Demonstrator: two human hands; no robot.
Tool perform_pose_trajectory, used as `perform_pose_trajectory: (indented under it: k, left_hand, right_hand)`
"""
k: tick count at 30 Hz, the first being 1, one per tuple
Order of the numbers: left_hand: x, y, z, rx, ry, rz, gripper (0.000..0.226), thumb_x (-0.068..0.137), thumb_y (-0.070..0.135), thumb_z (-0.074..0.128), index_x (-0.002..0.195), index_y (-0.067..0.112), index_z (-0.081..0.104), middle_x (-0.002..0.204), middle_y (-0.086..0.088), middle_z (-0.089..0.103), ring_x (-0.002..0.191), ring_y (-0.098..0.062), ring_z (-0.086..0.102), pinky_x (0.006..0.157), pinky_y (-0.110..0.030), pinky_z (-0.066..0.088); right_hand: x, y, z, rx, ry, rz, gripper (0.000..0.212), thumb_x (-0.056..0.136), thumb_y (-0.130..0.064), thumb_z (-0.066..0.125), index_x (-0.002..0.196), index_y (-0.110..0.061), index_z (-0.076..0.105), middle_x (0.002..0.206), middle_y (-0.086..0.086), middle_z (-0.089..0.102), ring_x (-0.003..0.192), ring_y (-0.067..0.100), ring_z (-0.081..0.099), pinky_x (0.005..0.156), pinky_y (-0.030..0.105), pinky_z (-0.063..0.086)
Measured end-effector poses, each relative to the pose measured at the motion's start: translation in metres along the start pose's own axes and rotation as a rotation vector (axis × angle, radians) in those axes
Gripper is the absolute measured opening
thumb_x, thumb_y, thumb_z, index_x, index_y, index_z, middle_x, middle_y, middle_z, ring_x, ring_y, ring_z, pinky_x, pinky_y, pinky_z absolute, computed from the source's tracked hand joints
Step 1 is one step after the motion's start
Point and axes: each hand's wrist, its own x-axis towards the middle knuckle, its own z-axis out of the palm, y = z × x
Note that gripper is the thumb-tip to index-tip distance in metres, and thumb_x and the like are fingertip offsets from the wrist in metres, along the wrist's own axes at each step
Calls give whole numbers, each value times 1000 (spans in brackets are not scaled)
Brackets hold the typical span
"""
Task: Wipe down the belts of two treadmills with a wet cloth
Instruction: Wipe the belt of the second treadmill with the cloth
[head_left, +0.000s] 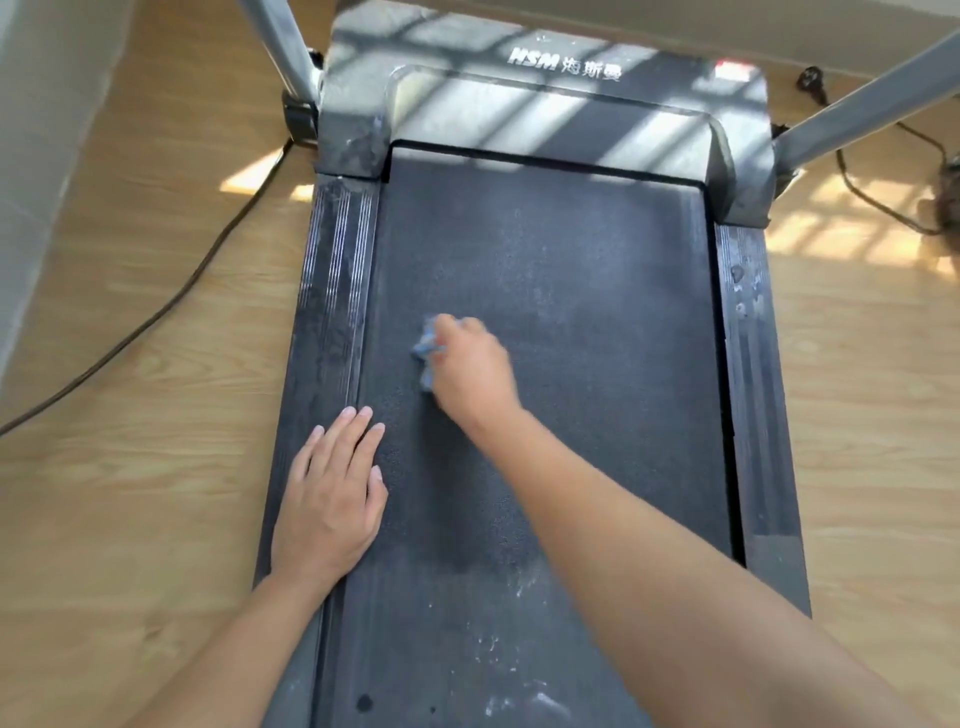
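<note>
- Black cable (171, 306) trails over the wood floor at the left of the frame, well apart from my work.
- Left hand (330, 499), lower left: fingers straight and flat, pressing where the side rail (332, 270) meets the belt (597, 312), holding nothing.
- Cloth (425, 345), centre of frame, on the belt: blue, soft, limp and light. Wet, I judge it will drag, so a bunched wad under the palm suits best.
- Right hand (470, 369), just right of the cloth: fingers curled round it, pressing down.
- Belt, middle to right: rough and flat, and likely to slip lengthways under a hard push.
</note>
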Motion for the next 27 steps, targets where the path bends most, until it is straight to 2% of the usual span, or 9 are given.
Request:
perform_pose_trajectory:
  k: [3, 6, 9, 11, 15, 17, 20, 22, 27]
  left_hand:
    - [-1, -5, 0, -16, -3, -8, 49, 103, 20, 41, 146, 3, 59, 162, -9, 49, 154, -27, 42, 127, -52, 32]
    - [-4, -5, -1, -32, 17, -9, 49, 102, 19, 42, 144, 2, 60, 161, -10, 51, 152, -30, 45, 126, -53, 33]
    - [-3, -1, -3, -44, 3, -17, 51, 101, 21, 40, 144, 2, 60, 160, -11, 51, 151, -31, 46, 126, -54, 32]
    - [-2, 4, -2, -39, -7, -23, 53, 101, 23, 38, 144, 2, 60, 161, -11, 50, 152, -31, 45, 127, -53, 30]
    - [2, 10, -1, -27, 1, -20, 52, 101, 21, 38, 144, 0, 59, 160, -12, 50, 152, -32, 45, 127, -53, 30]
    - [1, 8, -1, -28, 5, -10, 51, 102, 20, 38, 145, 0, 59, 161, -12, 50, 152, -32, 45, 127, -54, 32]
    - [3, 9, 2, -33, 25, -3, 51, 103, 20, 39, 146, 1, 59, 162, -12, 50, 153, -31, 44, 126, -53, 32]
    - [4, 8, 2, -34, 32, 5, 50, 101, 21, 43, 144, 1, 60, 161, -11, 50, 154, -30, 43, 127, -52, 32]
    - [-1, 3, -4, -68, 110, -158, 33, 90, 29, 61, 111, 4, 58, 129, -15, 59, 135, -39, 53, 116, -54, 40]
  right_hand:
    - [3, -43, 23, -98, -94, -116, 31, 88, -5, 62, 118, -12, 53, 109, 12, 52, 85, 34, 50, 66, 38, 36]
    - [0, -4, 3, -149, -158, -173, 27, 87, -7, 63, 108, -14, 48, 99, 6, 44, 81, 32, 46, 63, 39, 39]
    - [-21, 99, -50, -161, -44, 15, 24, 83, -13, 63, 100, -19, 47, 102, 7, 57, 86, 36, 57, 68, 41, 53]
    - [-49, 177, -93, -238, 32, 198, 27, 81, -15, 63, 105, -19, 50, 104, 10, 59, 88, 39, 60, 71, 40, 53]
    - [-82, 244, -143, -342, -75, 434, 27, 81, -12, 64, 100, -15, 45, 104, 12, 59, 87, 39, 60, 73, 42, 53]
    - [-79, 233, -139, -331, -86, 441, 27, 80, -11, 66, 98, -13, 45, 99, 8, 60, 85, 37, 59, 69, 40, 50]
    - [-71, 190, -117, -177, 28, 408, 19, 81, -10, 61, 94, -13, 48, 89, -9, 55, 80, 28, 54, 67, 34, 38]
    - [-56, 141, -88, -91, 57, 280, 15, 80, -10, 54, 91, -16, 48, 87, -12, 58, 82, 27, 54, 68, 33, 37]
    - [-25, -15, 21, -47, -110, -101, 22, 89, -10, 60, 110, -11, 54, 107, 11, 58, 90, 39, 60, 70, 38, 39]
